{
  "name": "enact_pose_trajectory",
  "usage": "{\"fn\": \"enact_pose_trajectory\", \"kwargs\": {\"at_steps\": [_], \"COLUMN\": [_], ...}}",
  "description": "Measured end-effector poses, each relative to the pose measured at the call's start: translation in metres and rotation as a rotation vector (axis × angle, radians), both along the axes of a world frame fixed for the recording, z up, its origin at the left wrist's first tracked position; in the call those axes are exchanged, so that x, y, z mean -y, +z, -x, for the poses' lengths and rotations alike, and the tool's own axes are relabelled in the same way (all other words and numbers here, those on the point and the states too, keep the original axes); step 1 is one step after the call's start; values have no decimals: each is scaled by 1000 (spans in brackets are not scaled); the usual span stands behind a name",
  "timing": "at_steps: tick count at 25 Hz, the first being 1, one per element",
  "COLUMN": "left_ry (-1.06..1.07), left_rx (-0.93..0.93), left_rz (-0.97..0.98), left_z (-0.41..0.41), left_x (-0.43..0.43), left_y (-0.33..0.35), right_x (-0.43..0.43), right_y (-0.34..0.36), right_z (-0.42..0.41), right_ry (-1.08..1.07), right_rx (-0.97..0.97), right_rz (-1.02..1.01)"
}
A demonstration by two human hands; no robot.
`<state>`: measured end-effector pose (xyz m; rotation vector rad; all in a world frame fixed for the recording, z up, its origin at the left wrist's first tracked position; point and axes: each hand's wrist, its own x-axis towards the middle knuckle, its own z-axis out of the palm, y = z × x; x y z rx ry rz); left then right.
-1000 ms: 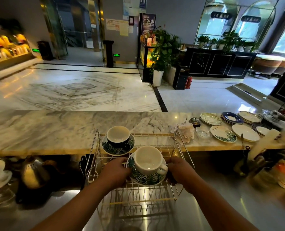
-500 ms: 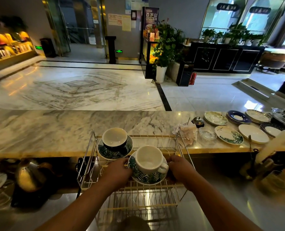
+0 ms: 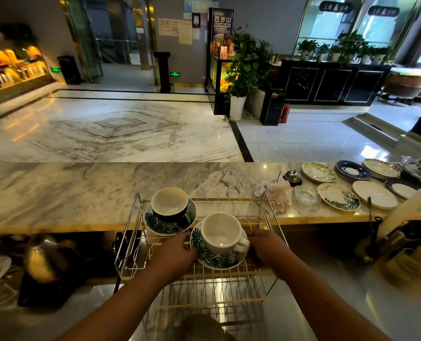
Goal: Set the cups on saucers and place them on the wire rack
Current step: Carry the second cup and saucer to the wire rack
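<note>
Both hands are working one saucer here, which makes sense — a cup sitting loose on a saucer is going to slide if you carry it one-handed, so the person is pinching the plate from both sides and keeping it level. The left hand (image 3: 173, 254) is curling around the left edge of the leaf-print saucer (image 3: 216, 258), fingers partly closed with the thumb on top of the rim. The right hand (image 3: 266, 247) is doing the mirror job on the right edge, right beside the cup's handle, fingers wrapped to about the same degree. Neither one is touching the white cup (image 3: 220, 232) itself as far as I can tell; it's just riding upright on the saucer, empty, handle pointing right.

The set is sitting on, or just above, the front part of the top shelf of the wire rack (image 3: 130, 232) — can't say for sure whether it's fully down on the wires. Behind it and to the left, a second cup (image 3: 170, 203), dark outside and white inside, is already parked on its own leafy saucer (image 3: 165, 223), and the two saucers' rims are looking very close, maybe touching.

More spare saucers (image 3: 338, 196) are waiting on the marble counter (image 3: 81, 188) off to the right, so I'm guessing there's more to go.
</note>
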<state>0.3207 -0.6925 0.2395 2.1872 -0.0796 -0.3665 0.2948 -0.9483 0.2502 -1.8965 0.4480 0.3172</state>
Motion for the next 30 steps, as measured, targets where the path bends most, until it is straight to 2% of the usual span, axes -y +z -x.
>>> {"fn": "enact_pose_trajectory", "kwargs": {"at_steps": [4,7,8,10,14,16,23,30], "left_ry": [-41,-62,-78,-135,-301,-375,-549,-581], "left_rx": [59,134,192,312,490,526,556,545], "left_rz": [-29,-54,-107,-219,-400,-466,-569,-559], "left_z": [11,22,26,36,54,58,63,65], "left_x": [-7,-12,-14,-18,-25,-28,-36,-31], "left_y": [5,9,10,9,4,0,-13,-20], "right_x": [-5,-9,-12,-18,-37,-48,-81,-81], "right_y": [4,8,9,8,0,-2,-12,-27], "right_z": [18,39,47,63,94,104,119,118], "right_ry": [-79,-137,-154,-156,61,199,506,538], "right_rx": [-10,90,142,245,430,477,436,360], "right_rz": [-75,-106,-59,162,679,794,924,907]}}
